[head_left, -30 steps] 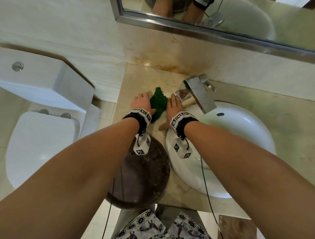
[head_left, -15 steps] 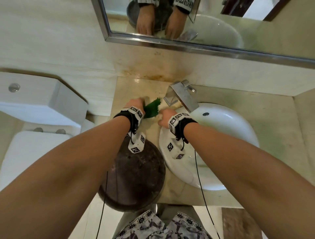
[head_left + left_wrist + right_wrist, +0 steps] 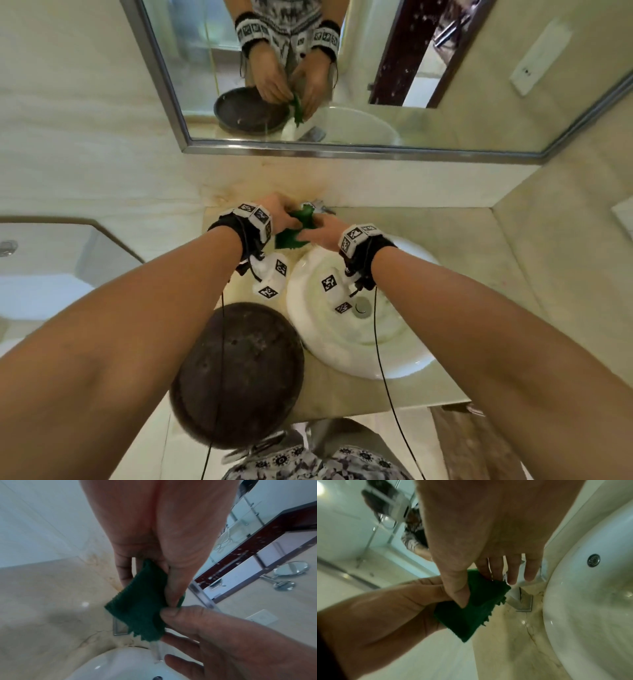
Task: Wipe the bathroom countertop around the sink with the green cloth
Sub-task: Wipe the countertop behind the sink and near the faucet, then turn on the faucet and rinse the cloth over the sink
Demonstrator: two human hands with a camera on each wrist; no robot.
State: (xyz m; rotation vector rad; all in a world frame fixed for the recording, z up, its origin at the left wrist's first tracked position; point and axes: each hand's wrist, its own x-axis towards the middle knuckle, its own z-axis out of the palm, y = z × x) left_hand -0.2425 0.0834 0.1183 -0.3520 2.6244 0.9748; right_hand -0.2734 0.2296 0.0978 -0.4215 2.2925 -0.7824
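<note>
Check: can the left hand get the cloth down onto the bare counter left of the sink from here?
Probably yes. The left hand already pinches the green cloth, and the countertop below looks bare.

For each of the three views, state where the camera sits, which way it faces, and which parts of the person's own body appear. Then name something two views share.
Head: on the head, facing down at the countertop; both forearms and hands.
Left wrist: along the left hand toward the wall; right hand enters.
Right wrist: along the right hand toward the sink; left hand enters.
Shared: both wrist views show the green cloth pinched by both hands.
</note>
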